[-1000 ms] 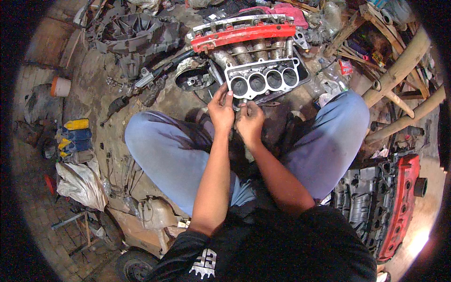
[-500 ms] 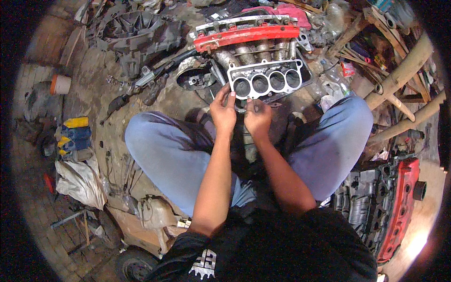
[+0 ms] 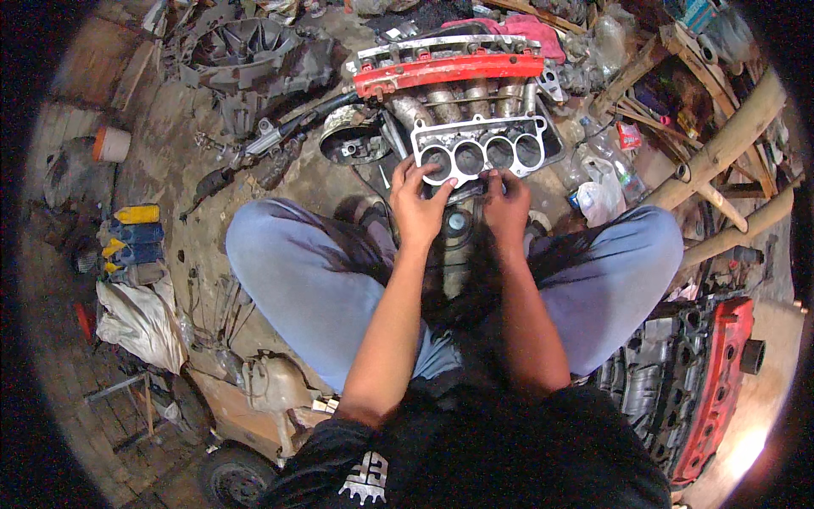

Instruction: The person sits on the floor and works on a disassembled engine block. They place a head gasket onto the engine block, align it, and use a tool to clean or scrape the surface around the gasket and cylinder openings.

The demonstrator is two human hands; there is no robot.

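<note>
In front of me lies a metal engine part, its bright silver face (image 3: pixel 480 151) pierced by four round openings in a row. Grey pipes (image 3: pixel 447 103) run behind that face toward a red and silver strip (image 3: pixel 449 71) at the far side. My left hand (image 3: pixel 417 202) grips the near left corner of the face, with its thumb on the near edge. Along the same edge, further right, my right hand (image 3: pixel 507 208) has its fingers bent and pinched together. Whatever sits between those fingertips is too small to make out.
A bowl-shaped metal part (image 3: pixel 349 146) and a long rod-like part (image 3: pixel 270 140) lie to the left. At lower right stands another red-edged engine part (image 3: pixel 708 399). Wooden poles (image 3: pixel 721 157) rise at right; yellow and blue bottles (image 3: pixel 136 233) stand at left.
My right hand has moved right along the near edge, away from my left hand. The left hand's thumb has spread away from its fingers. The engine part has stayed about where it was.
</note>
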